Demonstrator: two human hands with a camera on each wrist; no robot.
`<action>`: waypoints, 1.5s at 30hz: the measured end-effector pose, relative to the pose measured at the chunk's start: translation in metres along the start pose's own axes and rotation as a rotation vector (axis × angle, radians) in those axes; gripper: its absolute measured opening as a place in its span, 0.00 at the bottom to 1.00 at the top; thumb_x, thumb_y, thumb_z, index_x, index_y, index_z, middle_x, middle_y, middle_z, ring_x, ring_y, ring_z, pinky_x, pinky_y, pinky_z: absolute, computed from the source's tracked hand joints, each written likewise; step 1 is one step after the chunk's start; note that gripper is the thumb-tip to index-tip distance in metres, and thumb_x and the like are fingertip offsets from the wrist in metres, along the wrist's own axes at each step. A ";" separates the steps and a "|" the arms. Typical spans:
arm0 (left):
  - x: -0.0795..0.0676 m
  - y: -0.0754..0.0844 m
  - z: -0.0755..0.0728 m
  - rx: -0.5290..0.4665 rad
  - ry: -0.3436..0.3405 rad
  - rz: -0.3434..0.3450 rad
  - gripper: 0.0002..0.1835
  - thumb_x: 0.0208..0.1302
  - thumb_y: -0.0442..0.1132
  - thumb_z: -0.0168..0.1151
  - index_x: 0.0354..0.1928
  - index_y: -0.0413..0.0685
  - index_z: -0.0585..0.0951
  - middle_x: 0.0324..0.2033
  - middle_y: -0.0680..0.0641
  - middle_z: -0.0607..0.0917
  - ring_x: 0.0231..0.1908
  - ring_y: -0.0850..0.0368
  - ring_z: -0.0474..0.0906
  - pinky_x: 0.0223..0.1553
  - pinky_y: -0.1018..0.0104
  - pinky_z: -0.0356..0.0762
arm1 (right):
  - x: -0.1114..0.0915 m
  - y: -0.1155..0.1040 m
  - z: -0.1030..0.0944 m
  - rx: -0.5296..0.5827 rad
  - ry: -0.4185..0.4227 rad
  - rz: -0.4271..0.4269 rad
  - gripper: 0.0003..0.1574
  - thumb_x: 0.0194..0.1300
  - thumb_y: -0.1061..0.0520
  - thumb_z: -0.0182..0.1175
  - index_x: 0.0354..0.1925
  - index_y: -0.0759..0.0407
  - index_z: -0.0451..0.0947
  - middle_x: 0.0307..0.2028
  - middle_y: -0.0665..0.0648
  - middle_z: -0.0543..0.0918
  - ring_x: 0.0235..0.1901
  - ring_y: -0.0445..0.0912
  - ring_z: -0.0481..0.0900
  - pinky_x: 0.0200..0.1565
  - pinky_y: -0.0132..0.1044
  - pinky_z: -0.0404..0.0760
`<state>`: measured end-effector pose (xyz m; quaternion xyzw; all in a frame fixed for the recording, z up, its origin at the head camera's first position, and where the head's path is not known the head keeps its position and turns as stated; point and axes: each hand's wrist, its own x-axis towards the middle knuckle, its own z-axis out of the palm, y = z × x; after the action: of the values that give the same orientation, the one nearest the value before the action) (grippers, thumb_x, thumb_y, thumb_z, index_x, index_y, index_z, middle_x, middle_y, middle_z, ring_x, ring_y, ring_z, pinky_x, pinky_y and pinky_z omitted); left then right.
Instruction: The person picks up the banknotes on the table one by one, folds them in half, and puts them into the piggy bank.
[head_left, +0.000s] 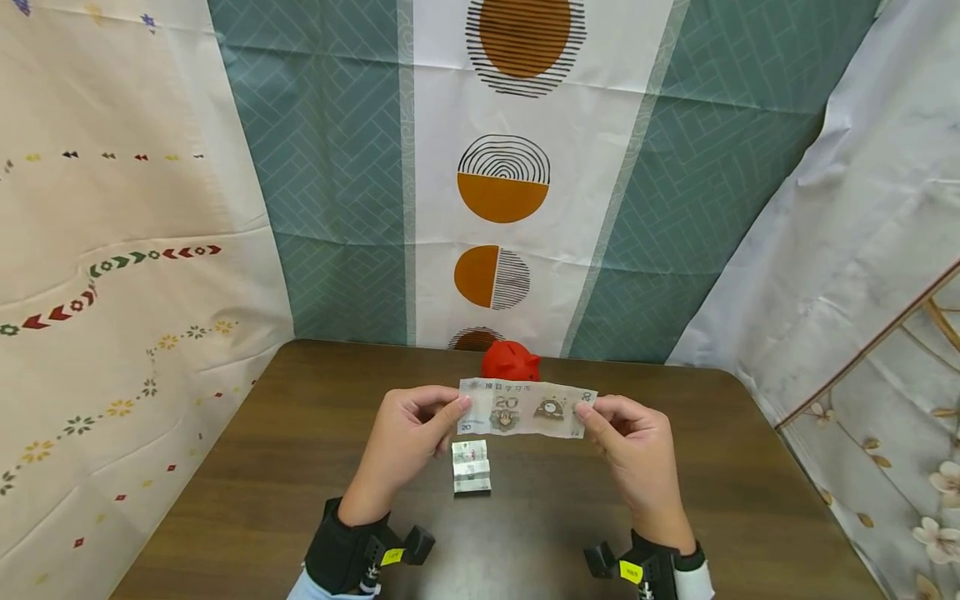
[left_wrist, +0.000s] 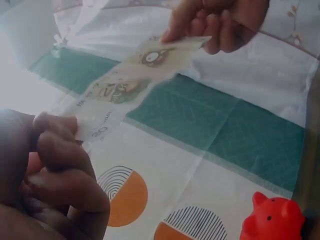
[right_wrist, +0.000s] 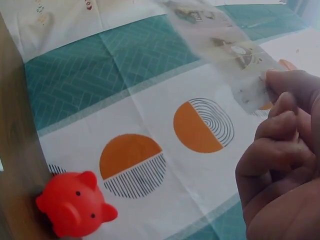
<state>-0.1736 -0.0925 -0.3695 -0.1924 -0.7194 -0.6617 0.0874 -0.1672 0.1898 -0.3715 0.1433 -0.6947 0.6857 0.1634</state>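
Observation:
A pale play banknote [head_left: 527,408] marked 20 is stretched flat between my two hands above the table. My left hand [head_left: 416,433] pinches its left end between thumb and fingers. Its right end is pinched by my right hand [head_left: 633,446]; the same note [right_wrist: 232,52] slants across the right wrist view. Below the note, on the table, lies a creased greenish banknote [head_left: 471,467] with a dark edge at its near end. Behind the held note stands a red piggy bank [head_left: 510,360], its lower part hidden in the head view.
The brown wooden table [head_left: 300,467] reaches back to a green and white patterned curtain [head_left: 345,167]. Cream cloth [head_left: 135,250] hangs at the left, and white floral cloth [head_left: 862,275] at the right. Both wrists wear black camera straps.

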 end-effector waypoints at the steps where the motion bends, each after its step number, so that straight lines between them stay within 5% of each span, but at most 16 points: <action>1: 0.000 0.000 0.000 -0.018 -0.010 -0.006 0.06 0.69 0.37 0.67 0.41 0.41 0.88 0.15 0.44 0.77 0.15 0.62 0.68 0.15 0.73 0.66 | 0.000 0.000 -0.001 0.024 -0.015 -0.003 0.03 0.67 0.70 0.65 0.35 0.65 0.84 0.17 0.50 0.74 0.16 0.43 0.68 0.17 0.34 0.67; 7: 0.001 0.001 0.000 -0.151 -0.074 0.003 0.08 0.71 0.33 0.64 0.42 0.32 0.85 0.27 0.33 0.88 0.22 0.57 0.86 0.27 0.62 0.86 | -0.001 0.002 -0.002 0.175 -0.105 0.005 0.12 0.70 0.71 0.60 0.38 0.57 0.85 0.22 0.49 0.87 0.17 0.39 0.82 0.18 0.30 0.79; 14: 0.002 -0.001 0.000 -0.147 -0.073 0.117 0.12 0.76 0.33 0.55 0.42 0.29 0.84 0.38 0.27 0.88 0.34 0.56 0.90 0.40 0.56 0.89 | -0.001 0.003 -0.001 0.286 -0.156 -0.101 0.19 0.75 0.72 0.50 0.41 0.62 0.87 0.35 0.55 0.92 0.28 0.46 0.90 0.26 0.36 0.87; 18: -0.001 -0.002 0.002 -0.039 0.000 0.148 0.10 0.73 0.33 0.59 0.39 0.35 0.87 0.36 0.35 0.89 0.31 0.63 0.85 0.36 0.67 0.87 | -0.002 -0.001 0.000 0.216 -0.093 -0.107 0.21 0.77 0.70 0.48 0.38 0.65 0.89 0.34 0.52 0.91 0.27 0.45 0.89 0.29 0.36 0.87; 24: -0.003 0.001 0.003 -0.001 0.015 0.110 0.05 0.61 0.32 0.73 0.39 0.43 0.89 0.32 0.43 0.90 0.27 0.61 0.84 0.32 0.67 0.85 | -0.005 -0.007 0.003 -0.037 0.025 -0.030 0.04 0.63 0.71 0.67 0.38 0.71 0.87 0.32 0.49 0.91 0.23 0.41 0.81 0.27 0.29 0.82; 33: -0.004 0.007 0.005 0.053 0.072 0.131 0.22 0.59 0.32 0.75 0.57 0.45 0.82 0.34 0.43 0.92 0.30 0.58 0.85 0.35 0.68 0.85 | -0.004 -0.007 0.001 -0.032 -0.025 -0.076 0.33 0.59 0.76 0.68 0.62 0.70 0.75 0.34 0.46 0.90 0.31 0.39 0.84 0.34 0.28 0.85; 39: -0.003 0.009 0.004 0.068 0.099 0.034 0.11 0.59 0.34 0.76 0.44 0.43 0.89 0.35 0.43 0.92 0.29 0.59 0.86 0.33 0.68 0.85 | -0.004 -0.008 0.000 -0.088 0.021 -0.043 0.09 0.60 0.71 0.70 0.42 0.69 0.85 0.32 0.49 0.87 0.26 0.42 0.78 0.26 0.29 0.78; 45: -0.003 0.010 0.003 0.052 0.089 0.024 0.09 0.59 0.34 0.75 0.42 0.42 0.90 0.36 0.42 0.92 0.30 0.58 0.86 0.32 0.67 0.85 | -0.003 -0.009 -0.001 -0.100 0.009 -0.028 0.04 0.63 0.70 0.68 0.38 0.67 0.85 0.30 0.50 0.83 0.25 0.42 0.75 0.24 0.32 0.74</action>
<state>-0.1666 -0.0895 -0.3620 -0.1691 -0.7294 -0.6495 0.1322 -0.1603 0.1910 -0.3648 0.1417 -0.7252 0.6485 0.1830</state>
